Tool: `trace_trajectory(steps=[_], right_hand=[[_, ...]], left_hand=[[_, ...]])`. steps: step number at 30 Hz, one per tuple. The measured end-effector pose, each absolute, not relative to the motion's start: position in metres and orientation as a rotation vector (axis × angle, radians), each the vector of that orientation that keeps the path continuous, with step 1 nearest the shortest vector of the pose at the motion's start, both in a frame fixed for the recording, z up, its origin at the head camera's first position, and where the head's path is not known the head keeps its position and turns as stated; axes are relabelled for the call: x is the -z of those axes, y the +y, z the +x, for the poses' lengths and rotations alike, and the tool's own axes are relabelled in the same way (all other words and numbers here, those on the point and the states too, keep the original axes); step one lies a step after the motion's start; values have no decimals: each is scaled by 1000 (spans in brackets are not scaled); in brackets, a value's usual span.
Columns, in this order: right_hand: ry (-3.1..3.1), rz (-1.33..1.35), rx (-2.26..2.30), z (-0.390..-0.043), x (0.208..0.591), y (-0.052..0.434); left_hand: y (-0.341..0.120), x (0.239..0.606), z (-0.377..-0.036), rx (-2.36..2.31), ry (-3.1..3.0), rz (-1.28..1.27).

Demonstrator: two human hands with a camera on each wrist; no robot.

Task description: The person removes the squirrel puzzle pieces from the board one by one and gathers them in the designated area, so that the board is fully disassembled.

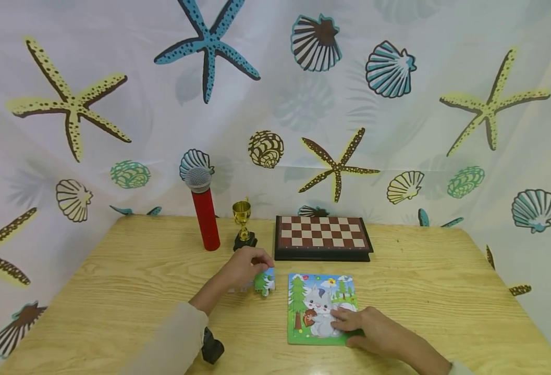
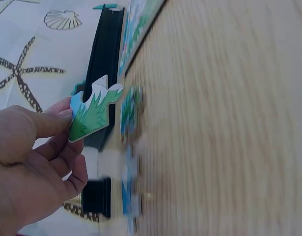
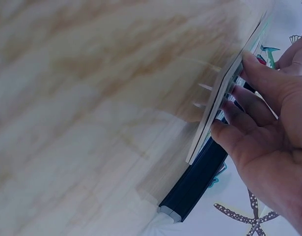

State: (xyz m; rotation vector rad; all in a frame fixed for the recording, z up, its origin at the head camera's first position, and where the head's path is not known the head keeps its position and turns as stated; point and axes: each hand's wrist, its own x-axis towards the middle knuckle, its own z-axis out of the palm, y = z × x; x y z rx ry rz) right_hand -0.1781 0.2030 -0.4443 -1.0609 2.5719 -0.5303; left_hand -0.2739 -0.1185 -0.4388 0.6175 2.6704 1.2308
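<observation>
**Puzzle piece lifted at left, board steadied at right**

Left hand (image 1: 246, 266) seen raised just off the wooden table (image 1: 115, 291), thumb and forefinger pinching a jigsaw piece (image 2: 94, 112). Piece printed with green grass, white tips and a blue edge; held by its lower left corner, picture side toward the left wrist camera, knobs pointing up and away. Remaining fingers curled loosely beneath, not touching the piece.

Right hand (image 1: 374, 329) laid on the puzzle board (image 1: 322, 307), fingers fairly straight and spread, tips pressing the lower right part of the rabbit picture. Nothing gripped there; flat pressure only. Board flat on the table, just right of the lifted piece and just in front of the chessboard (image 1: 322, 237).

A few loose pieces (image 2: 128, 162) noted on the table below the left hand, blurred in the wrist view; count not readable.

Handling, judged: piece thin, light, stiff card, probably with a smooth printed face. Likely to bend or crease at the narrow necks of the knobs, so better pinched across the flat body or a straight edge, as here. Light enough for a two-finger pinch; apt to slip or rotate if held at one corner only. Board also thin and light, likely to slide on the smooth wood unless pressed down.

Behind, near the printed backdrop: red microphone (image 1: 203, 208) standing upright, small gold trophy (image 1: 243, 225) beside it.
</observation>
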Motion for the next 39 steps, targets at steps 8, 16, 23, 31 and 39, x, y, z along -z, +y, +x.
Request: trace_trajectory(steps=[8, 16, 23, 31, 39], right_hand=[[2573, -1064, 533, -178, 445, 203], [2568, -1050, 535, -177, 445, 203], [2563, -1035, 538, -177, 444, 203], [2572, -1068, 532, -177, 443, 204], [2568, -1047, 528, -177, 443, 202]], left_hand=[[-160, 436, -278, -1147, 2699, 593], [-194, 439, -282, -1098, 2703, 644], [-210, 444, -282, -1006, 2723, 560], [-216, 453, -285, -974, 2759, 533], [-217, 454, -288, -927, 2794, 444]])
